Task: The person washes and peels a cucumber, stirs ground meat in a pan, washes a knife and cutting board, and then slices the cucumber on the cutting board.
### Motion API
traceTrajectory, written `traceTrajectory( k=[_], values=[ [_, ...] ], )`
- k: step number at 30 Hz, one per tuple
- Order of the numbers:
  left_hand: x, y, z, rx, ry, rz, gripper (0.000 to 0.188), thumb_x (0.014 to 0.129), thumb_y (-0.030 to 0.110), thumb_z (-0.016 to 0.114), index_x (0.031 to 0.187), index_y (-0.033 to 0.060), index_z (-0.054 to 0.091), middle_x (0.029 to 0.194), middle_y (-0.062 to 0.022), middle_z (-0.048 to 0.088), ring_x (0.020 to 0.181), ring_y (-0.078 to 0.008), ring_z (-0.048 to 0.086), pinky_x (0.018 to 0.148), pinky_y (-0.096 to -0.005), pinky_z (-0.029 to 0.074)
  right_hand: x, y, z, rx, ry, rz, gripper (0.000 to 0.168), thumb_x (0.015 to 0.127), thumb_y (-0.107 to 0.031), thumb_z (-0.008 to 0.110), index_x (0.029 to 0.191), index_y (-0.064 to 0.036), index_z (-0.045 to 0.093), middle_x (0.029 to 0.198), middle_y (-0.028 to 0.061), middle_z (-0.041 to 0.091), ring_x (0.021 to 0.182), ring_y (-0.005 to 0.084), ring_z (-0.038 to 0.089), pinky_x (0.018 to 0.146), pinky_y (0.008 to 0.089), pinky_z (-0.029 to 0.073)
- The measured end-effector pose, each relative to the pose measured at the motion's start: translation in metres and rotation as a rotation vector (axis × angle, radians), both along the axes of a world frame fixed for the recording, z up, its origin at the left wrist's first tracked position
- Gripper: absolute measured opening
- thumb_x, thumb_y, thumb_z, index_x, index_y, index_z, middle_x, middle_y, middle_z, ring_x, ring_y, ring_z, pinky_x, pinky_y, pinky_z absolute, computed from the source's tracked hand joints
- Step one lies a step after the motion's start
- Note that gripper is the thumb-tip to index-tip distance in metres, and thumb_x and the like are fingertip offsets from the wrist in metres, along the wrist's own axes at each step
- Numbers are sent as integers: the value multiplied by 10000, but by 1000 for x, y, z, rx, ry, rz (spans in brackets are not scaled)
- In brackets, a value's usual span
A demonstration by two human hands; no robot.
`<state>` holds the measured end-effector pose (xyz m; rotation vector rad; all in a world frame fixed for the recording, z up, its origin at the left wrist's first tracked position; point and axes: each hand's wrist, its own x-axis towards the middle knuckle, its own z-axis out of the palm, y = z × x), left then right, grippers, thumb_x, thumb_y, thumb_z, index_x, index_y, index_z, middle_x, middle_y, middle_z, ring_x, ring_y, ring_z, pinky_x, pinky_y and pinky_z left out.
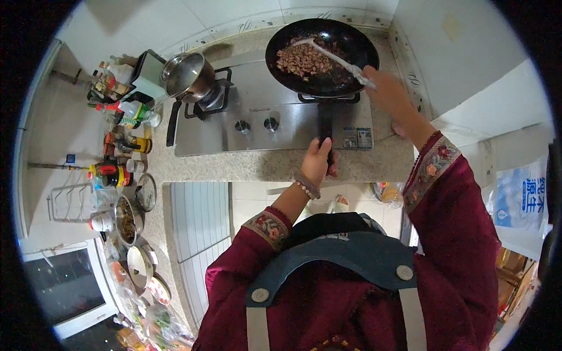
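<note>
A black wok (pixel 322 85) sits over the right burner of a stainless steel gas stove (pixel 206 138). Browned minced meat (pixel 303 59) lies in its left part. My left hand (pixel 317 160) grips the wok's long black handle (pixel 325 118) near its end. In my right hand (pixel 388 90), slightly blurred, is a pale spatula (pixel 336 58); its head rests at the upper edge of the meat. A steel saucepan (pixel 199 81) with a black handle stands on the left burner, and what it holds is hard to make out.
Sauce bottles (pixel 118 175) and other jars crowd the left counter. Nearer me there stand a steel bowl (pixel 139 221) of dark strands, a white dish (pixel 140 267) and plastic bags (pixel 160 322). A tiled wall (pixel 452 57) rises close on the right.
</note>
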<state>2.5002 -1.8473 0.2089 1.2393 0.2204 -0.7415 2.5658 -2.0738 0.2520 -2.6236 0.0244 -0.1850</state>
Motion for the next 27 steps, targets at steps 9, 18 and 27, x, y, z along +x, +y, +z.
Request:
traceTrajectory(
  k=[9, 18, 27],
  values=[
    [1, -2, -1, 30, -14, -28, 258, 883, 350, 437, 922, 95, 419, 618, -34, 464, 427, -121, 415, 396, -284, 404, -91, -90, 121, -374, -3, 85, 376, 694, 55, 517, 1056, -40, 543, 1102, 147, 539, 1015, 324, 508, 866, 365, 405],
    [3, -10, 1, 45, 26, 15, 239, 882, 339, 457, 944, 110, 477, 612, -15, 468, 447, -120, 424, 419, -284, 377, -59, -23, 8, 52, -8, 78, 266, 762, -91, 539, 1017, -81, 461, 949, 184, 546, 901, 376, 515, 752, 428, 402],
    [1, -22, 6, 52, 27, 41, 232, 872, 351, 471, 916, 124, 458, 625, -21, 476, 452, -120, 421, 413, -291, 369, -6, -26, -1, -80, -102, 92, 313, 762, -71, 520, 1062, -120, 447, 927, 170, 554, 857, 376, 532, 716, 426, 419]
  ],
)
